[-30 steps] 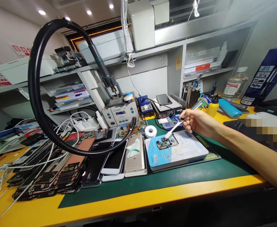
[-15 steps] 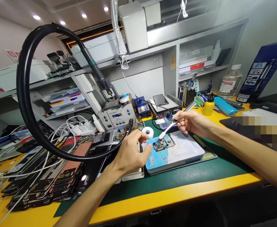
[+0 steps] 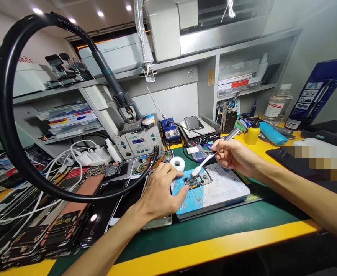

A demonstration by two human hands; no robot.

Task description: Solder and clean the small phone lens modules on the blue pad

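Note:
My right hand (image 3: 227, 152) is closed around a cotton swab (image 3: 203, 165) whose white head rests at a small phone camera module (image 3: 197, 180). A grey metal shaft (image 3: 234, 133) sticks out above the same hand; I cannot tell whether it is a separate tool. The module, with round lenses, lies on a thick blue-and-white booklet or pad (image 3: 220, 189). To the left of the module, my left hand (image 3: 164, 188) has its thumb and forefinger spread. Its thumb tip is at the module's left edge, seemingly touching it, and it holds nothing.
A white tape roll (image 3: 177, 164) stands behind my left hand. A black hose (image 3: 6, 111) loops from the hot-air station (image 3: 136, 141) across the left. Stacked phone parts (image 3: 67, 214) and cables crowd that side. A yellow bottle (image 3: 252, 133) stands at the right.
My left hand has come closer to the camera module, its thumb now at the edge. The swab head has shifted slightly on the module. The view has turned a little.

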